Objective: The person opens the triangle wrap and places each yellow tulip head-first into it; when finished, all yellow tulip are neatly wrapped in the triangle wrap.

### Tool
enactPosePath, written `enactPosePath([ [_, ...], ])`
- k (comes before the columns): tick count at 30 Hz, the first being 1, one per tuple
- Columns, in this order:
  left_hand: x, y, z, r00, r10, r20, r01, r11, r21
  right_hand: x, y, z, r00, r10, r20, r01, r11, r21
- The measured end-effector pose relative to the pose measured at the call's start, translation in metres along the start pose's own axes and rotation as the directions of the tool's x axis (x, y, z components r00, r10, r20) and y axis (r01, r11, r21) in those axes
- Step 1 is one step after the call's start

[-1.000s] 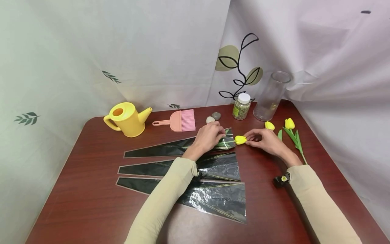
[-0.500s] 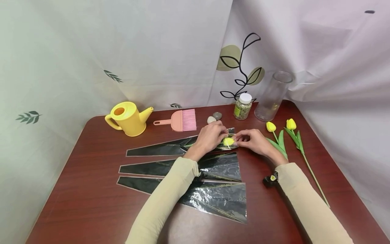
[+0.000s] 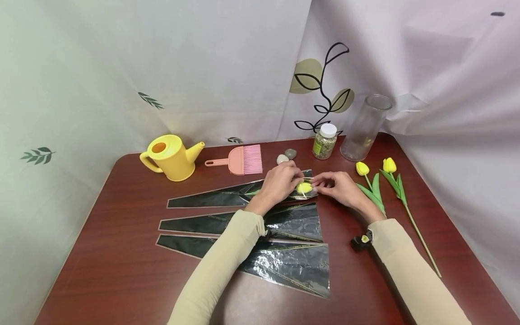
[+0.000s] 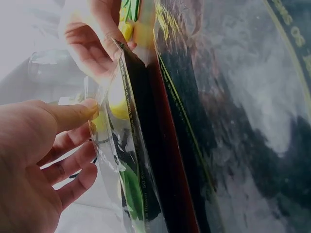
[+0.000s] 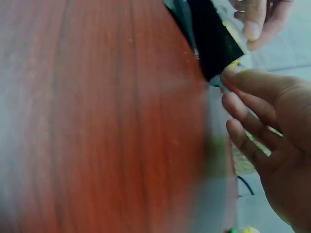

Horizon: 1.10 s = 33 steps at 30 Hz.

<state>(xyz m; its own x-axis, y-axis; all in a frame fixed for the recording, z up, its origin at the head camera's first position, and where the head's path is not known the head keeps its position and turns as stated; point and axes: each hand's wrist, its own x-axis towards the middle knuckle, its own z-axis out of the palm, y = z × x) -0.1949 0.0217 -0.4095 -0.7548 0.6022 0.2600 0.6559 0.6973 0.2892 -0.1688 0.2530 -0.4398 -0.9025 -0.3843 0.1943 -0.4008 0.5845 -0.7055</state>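
Left hand: your left hand [image 3: 281, 183] has its grip pinched on the clear film of the far sleeve [image 3: 211, 198], near the wide mouth; the left wrist view shows thumb and index finger meeting at the film's edge.
Right hand: your right hand [image 3: 338, 188] pinches the same sleeve at its mouth, thumb against forefinger, just beside the left.
Wrapped tulip: the wrapped tulip [image 3: 304, 188] lies inside that sleeve, its yellow head showing through the film between your hands, near the mouth; green leaf shows left of your left wrist.
Other sleeves: a middle sleeve [image 3: 294, 221] and a near sleeve [image 3: 294, 266] lie flat on the table [image 3: 101, 253], wide ends to the right, partly under your left arm.
Loose tulips: one short-showing tulip [image 3: 376, 187] runs out of sight by your right wrist; a long-stemmed tulip [image 3: 401, 188] lies right of it.
Back left: a yellow watering can [image 3: 172, 158], then a peach brush [image 3: 245, 160] with pink bristles.
Back right: a pale stone [image 3: 282, 159] and grey stone [image 3: 290, 154], a white-lidded jar [image 3: 324, 143], and an upright glass vase [image 3: 363, 133].
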Motion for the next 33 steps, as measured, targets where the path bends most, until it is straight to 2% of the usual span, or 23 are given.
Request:
enactPosePath([
  [4, -0.004, 0.001, -0.003, 0.999, -0.024, -0.024, 0.024, 1.0, -0.009, -0.013, -0.005, -0.015, 0.998, -0.021, -0.059, 0.016, 0.997, -0.074],
  [8, -0.013, 0.007, -0.011, 0.997, -0.048, -0.06, 0.047, 0.999, -0.025, -0.039, -0.01, -0.039, 0.986, -0.036, -0.165, -0.004, 0.971, -0.239],
  [11, -0.024, 0.016, -0.018, 0.999, -0.039, -0.034, 0.038, 0.999, -0.027, -0.066, -0.017, -0.056, 0.962, 0.024, -0.272, -0.119, 0.934, -0.337],
  [15, -0.042, 0.029, -0.02, 0.997, 0.004, 0.072, -0.003, 1.0, -0.016, -0.103, -0.027, -0.068, 0.909, 0.208, -0.361, -0.341, 0.869, -0.359],
  [18, -0.057, 0.034, -0.014, 0.988, 0.027, 0.15, -0.028, 1.0, 0.002, -0.124, -0.03, -0.069, 0.865, 0.347, -0.362, -0.471, 0.808, -0.353],
  [21, -0.068, 0.037, -0.006, 0.98, 0.042, 0.193, -0.047, 0.999, 0.022, -0.139, -0.029, -0.067, 0.83, 0.451, -0.329, -0.55, 0.757, -0.352],
  [25, -0.074, 0.037, 0.003, 0.977, 0.057, 0.207, -0.07, 0.996, 0.054, -0.152, -0.027, -0.065, 0.798, 0.54, -0.267, -0.603, 0.717, -0.35],
  [28, -0.076, 0.038, 0.005, 0.978, 0.07, 0.199, -0.09, 0.992, 0.092, -0.156, -0.024, -0.064, 0.798, 0.555, -0.237, -0.603, 0.718, -0.349],
  [33, -0.076, 0.039, 0.007, 0.984, 0.095, 0.15, -0.115, 0.984, 0.133, -0.156, -0.02, -0.063, 0.824, 0.518, -0.23, -0.566, 0.74, -0.364],
])
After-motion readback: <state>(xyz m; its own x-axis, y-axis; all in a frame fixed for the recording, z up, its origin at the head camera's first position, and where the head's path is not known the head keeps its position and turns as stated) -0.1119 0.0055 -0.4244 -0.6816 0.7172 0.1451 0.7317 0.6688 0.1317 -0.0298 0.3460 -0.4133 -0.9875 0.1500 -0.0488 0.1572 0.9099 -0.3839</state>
